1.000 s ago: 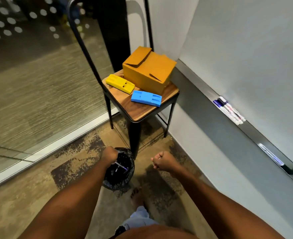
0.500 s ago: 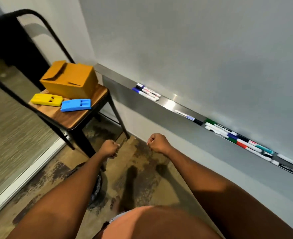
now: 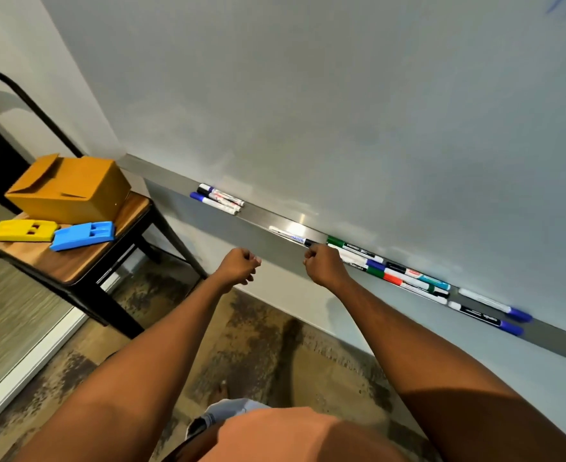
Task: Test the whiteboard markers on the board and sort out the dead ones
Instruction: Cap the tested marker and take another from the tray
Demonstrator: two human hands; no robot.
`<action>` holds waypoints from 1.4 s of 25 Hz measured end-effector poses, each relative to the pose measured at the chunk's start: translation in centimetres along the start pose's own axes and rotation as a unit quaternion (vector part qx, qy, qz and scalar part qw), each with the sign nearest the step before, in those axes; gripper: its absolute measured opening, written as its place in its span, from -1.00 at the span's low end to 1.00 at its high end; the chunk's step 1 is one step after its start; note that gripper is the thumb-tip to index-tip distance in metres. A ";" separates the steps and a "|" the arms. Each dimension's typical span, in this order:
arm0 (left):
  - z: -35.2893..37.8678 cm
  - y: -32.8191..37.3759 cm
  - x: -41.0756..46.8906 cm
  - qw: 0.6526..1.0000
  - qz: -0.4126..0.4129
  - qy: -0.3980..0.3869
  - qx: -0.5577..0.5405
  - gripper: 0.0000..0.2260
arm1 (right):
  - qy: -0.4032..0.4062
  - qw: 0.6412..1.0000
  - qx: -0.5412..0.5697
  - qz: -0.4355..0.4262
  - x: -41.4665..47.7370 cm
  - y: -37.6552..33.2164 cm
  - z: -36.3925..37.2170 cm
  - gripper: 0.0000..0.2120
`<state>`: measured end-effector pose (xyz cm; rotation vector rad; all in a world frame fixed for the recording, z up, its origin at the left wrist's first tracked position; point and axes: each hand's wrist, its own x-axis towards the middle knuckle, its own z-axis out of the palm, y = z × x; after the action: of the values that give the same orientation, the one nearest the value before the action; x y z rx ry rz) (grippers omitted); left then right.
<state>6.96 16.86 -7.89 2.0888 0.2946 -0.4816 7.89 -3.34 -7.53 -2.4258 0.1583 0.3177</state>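
Observation:
A large whiteboard (image 3: 341, 95) fills the wall, with a metal ledge (image 3: 265, 218) along its bottom. Three markers (image 3: 220, 199) lie together at the ledge's left. A single black-capped marker (image 3: 291, 237) lies in the middle. A pile of several green, red, teal and black markers (image 3: 398, 271) lies right of it, then two blue-capped markers (image 3: 491, 311). My right hand (image 3: 323, 263) is a closed fist just below the single marker's cap, holding nothing. My left hand (image 3: 240, 265) is also a fist, left of it and below the ledge.
A chair (image 3: 85, 261) with a wooden seat stands at the left. On it sit an orange cardboard box (image 3: 68, 188), a yellow eraser (image 3: 23, 230) and a blue eraser (image 3: 83, 235). Faint blue strokes (image 3: 558, 3) mark the board's top right. Worn floor lies below.
My view has swung up and right from the bin by the chair to the board. Both fists have risen to the ledge, the right one reaching the single marker.

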 end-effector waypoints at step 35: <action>2.4 13.4 7.3 0.888 0.424 -0.026 0.176 -0.78 | 0.115 0.991 -0.068 -0.015 1.2 1.1 -2.1 -0.67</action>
<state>18.22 7.86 -2.23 2.2902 -0.7798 -0.0488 9.20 -5.58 -6.92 -2.5926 0.2072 0.0350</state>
